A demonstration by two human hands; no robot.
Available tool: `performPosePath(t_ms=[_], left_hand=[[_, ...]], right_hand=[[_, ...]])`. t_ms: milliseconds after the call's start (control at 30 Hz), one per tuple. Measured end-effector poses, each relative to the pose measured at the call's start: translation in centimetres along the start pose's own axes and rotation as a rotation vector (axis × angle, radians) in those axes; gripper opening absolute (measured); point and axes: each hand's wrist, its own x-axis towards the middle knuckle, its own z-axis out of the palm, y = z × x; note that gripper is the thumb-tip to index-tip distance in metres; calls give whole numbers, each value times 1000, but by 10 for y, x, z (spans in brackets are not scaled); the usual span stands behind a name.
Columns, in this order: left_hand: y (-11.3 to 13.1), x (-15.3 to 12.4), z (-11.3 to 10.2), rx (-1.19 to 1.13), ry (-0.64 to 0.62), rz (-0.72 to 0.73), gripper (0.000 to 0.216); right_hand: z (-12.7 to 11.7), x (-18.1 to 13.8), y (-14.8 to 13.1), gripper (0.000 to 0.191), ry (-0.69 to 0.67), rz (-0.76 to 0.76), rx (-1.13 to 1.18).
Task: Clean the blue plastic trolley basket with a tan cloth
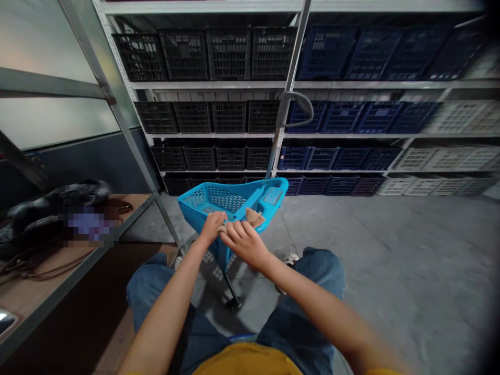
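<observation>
A small bright blue shopping cart with a perforated basket stands in front of my knees. My left hand is closed at the basket's near edge, its fingertips pinching the end of a crumpled tan cloth. Right beside it, my right hand curls its fingers over the same cloth, part of which sticks out above the knuckles onto the cart's near rim. Both hands almost touch. The palms and the cloth's middle are hidden under the fingers.
Shelves ahead hold rows of black crates, dark blue crates and white crates. At left, a metal-framed wooden shelf carries a dark patterned bundle. A grey handle on a pole rises behind the cart from the grey floor.
</observation>
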Motion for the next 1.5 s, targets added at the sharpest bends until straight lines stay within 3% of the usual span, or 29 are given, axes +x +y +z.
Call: performPosePath(t_ms=[100, 200, 433, 600, 733, 833, 900, 967, 1033, 1100, 1233, 1400, 1500], left_hand=[[4, 1, 1, 7, 0, 0, 43], [4, 1, 3, 11, 1, 7, 44], [5, -1, 1, 24, 9, 29, 44], [7, -2, 0, 59, 13, 15, 44], [8, -2, 1, 53, 19, 16, 43], [10, -2, 1, 36, 28, 23, 43], [10, -1, 1, 27, 21, 29, 44], [9, -1, 0, 20, 17, 31, 45], [5, -1, -2, 19, 19, 19, 45], [0, -2, -4, 12, 24, -5, 44], [-7, -2, -6, -40, 0, -40, 39], [-5, 2, -5, -69, 8, -28, 41], [-5, 2, -4, -66, 5, -40, 43]], right_hand=[[7, -25, 27, 26, 44, -208, 96], [12, -49, 56, 24, 73, -320, 126], [11, -68, 110, 3, 154, -142, 307], [-6, -56, 127, 12, 106, -137, 344], [-27, -27, 116, 25, -57, -25, 354], [-39, 5, 101, 28, -313, 141, 279], [-43, 25, 87, 33, -495, 178, 239], [-41, 37, 68, 36, -590, 207, 199], [-36, 41, 44, 33, -517, 269, 120], [-29, 35, 19, 25, -342, 292, 21], [-16, 16, -4, 19, -91, 74, -89], [-3, -12, 35, 10, 133, -365, -95], [5, -35, 72, 7, 259, -436, 30]])
